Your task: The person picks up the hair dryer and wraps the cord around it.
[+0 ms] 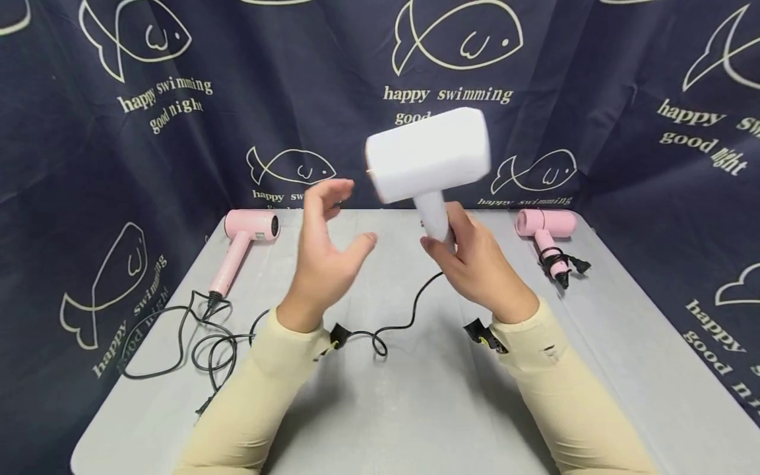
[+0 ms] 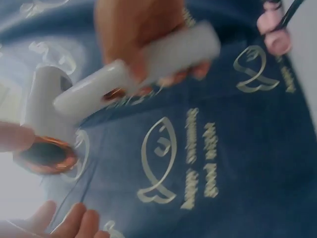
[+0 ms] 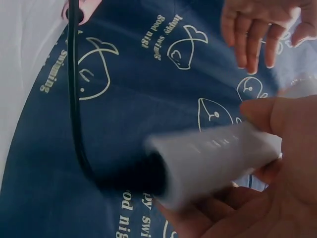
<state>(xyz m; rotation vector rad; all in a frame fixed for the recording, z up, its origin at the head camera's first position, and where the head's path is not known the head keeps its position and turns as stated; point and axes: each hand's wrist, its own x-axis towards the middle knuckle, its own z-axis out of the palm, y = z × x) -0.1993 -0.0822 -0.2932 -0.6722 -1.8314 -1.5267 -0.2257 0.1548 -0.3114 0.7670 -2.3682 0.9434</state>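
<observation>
A white hair dryer (image 1: 429,155) is held up over the table, its barrel tilted and the outlet end pointing left. My right hand (image 1: 483,264) grips its handle (image 3: 223,158), thumb on one side and fingers curled round the other. A copper-coloured ring (image 2: 64,156) rims one end of the barrel in the left wrist view. My left hand (image 1: 329,254) is raised to the left of the barrel, thumb and fingers spread apart, holding nothing. From the handle's base a black cord (image 3: 75,99) runs down to the table.
A pink hair dryer (image 1: 237,251) lies at the table's left, its black cord (image 1: 222,343) in loose loops. At the right lies another pink hair dryer (image 1: 546,224) with its cord wound round the handle. Behind the grey table (image 1: 404,409) hangs a dark blue fish-print curtain (image 1: 356,86).
</observation>
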